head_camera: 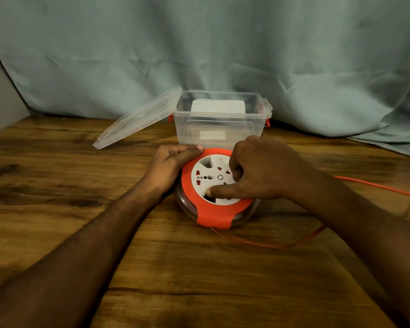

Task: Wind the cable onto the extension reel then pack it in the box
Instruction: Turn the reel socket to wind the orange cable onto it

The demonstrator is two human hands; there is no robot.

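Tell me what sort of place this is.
Probably a makeshift indoor recording spot, not a workshop. A wooden table stands against a draped grey-green cloth backdrop. On it sit only a clear plastic box, its lid leaning, and the extension reel.

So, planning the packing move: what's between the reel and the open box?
Nothing: head view shows the extension reel directly before the clear box, no object between.

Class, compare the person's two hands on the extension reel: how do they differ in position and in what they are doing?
The left hand grips the extension reel by its orange outer rim at the left; the right hand lies over the white socket face. The left hand's fingers wrap the edge; the right hand's fingers curl into the face's recesses, thumb in the near one. Both touch the reel.
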